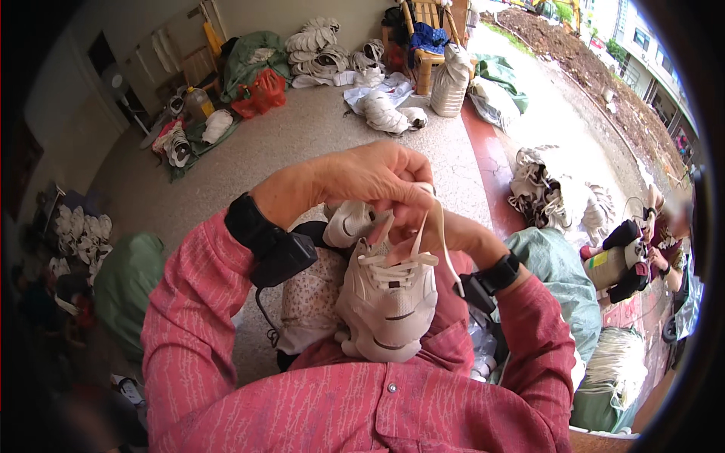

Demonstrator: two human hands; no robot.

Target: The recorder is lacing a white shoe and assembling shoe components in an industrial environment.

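Note:
A cream-white sneaker (pixel 389 321) rests on my lap, its toe towards me. White lacing (pixel 396 263) crosses its upper in several rows. Above the shoe's opening, my left hand (pixel 377 177) is closed, thumb and fingertips pinching the flat white shoelace (pixel 440 234). A loose length of that lace hangs down past my right hand (pixel 438 226). The right hand's fingers are closed at the lace just under the left hand, partly hidden by it. Behind the sneaker, another pale shoe (pixel 349 224) shows in part.
Green sacks (pixel 555 279) stand close on my right, beside a bundle of white laces (pixel 615 370). Another green sack (pixel 132 283) is at my left. Shoe piles (pixel 313 53) and a bamboo chair (pixel 428 38) stand at the far wall. A person (pixel 664 241) sits at the right.

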